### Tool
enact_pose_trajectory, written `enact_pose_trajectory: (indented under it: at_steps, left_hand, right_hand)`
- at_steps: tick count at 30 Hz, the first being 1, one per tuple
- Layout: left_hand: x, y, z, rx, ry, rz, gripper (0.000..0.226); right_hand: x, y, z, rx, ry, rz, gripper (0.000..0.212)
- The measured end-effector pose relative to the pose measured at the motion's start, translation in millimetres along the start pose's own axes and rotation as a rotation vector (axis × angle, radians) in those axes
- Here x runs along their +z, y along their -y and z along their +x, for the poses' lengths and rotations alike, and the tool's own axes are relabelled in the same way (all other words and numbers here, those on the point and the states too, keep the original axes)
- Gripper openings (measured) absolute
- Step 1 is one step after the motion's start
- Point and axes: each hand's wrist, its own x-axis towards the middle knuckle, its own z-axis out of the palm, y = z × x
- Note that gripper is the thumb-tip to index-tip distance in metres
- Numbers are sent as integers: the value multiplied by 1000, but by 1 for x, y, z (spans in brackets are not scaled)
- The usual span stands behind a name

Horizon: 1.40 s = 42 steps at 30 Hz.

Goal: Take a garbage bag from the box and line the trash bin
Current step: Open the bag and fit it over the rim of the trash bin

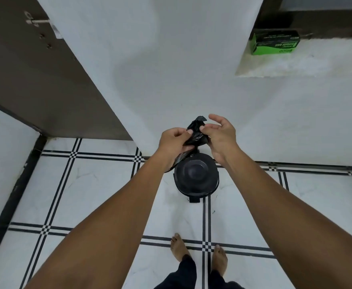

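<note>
head-worn view, looking steeply down, wide

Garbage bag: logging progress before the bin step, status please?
Both hands on it: left hand grips, right hand pinches. Garbage bag still bunched, unopened. Trash bin below, lid closed, unlined.

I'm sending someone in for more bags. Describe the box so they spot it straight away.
Look up the white wall to the stone ledge set into it at upper right, above and to the right of the black bin on the floor. The box lies at the back of that ledge. It is bright green with a black top and white lettering, the only coloured thing there.
</note>
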Motion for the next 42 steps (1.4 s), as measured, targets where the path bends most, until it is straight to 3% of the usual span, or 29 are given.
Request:
enact_pose_trajectory:
  at_steps: [3, 5, 8, 11, 16, 20, 23, 26, 29, 32, 34, 37, 42]
  left_hand:
    - [-5, 8, 13, -81, -169, -15, 13]
    - [-6, 9, 16, -137, -207, -133, 6]
    - [-1, 7, 12, -161, -167, -223, 16]
    - [2, 9, 10, -87, -199, 18, 6]
    - [-17, 10, 5, 153, -263, 533, 8]
    - [-36, 11, 6, 247, -514, 666, 15]
    - [-34, 9, 1, 153, -505, 674, 57]
    - [-25, 15, -4, 27, -208, 546, 81]
    - [-22, 27, 3, -39, -51, 383, 64]
    - [-21, 25, 0, -36, -85, 237, 20]
    - [-27, 20, -2, -58, -92, 166, 10]
    - [-37, 18, -4, -140, -133, -20, 5]
    - [-35, 17, -4, -134, -248, -361, 25]
  right_hand:
    - [-12, -9, 6, 36, -48, -85, 43]
    - [-18, -12, 7, 14, -51, -325, 40]
    - [-21, -15, 3, -55, 74, -747, 26]
    - [-18, -14, -3, -61, 148, -932, 22]
    - [-15, -8, -4, -15, 98, -612, 18]
    - [-18, -14, -6, 75, 145, -479, 25]
    - [-17, -19, -11, 120, 171, -346, 18]
    - [-16, -21, -15, 119, 215, -305, 13]
    - [-16, -23, -22, 116, 246, -306, 8]
    - [-22, -23, -23, 143, 196, -197, 22]
    - [-28, -23, -20, 184, 133, -80, 30]
    - [-37, -23, -15, 240, 52, 86, 31]
    - [-38, -32, -15, 271, 131, -26, 14]
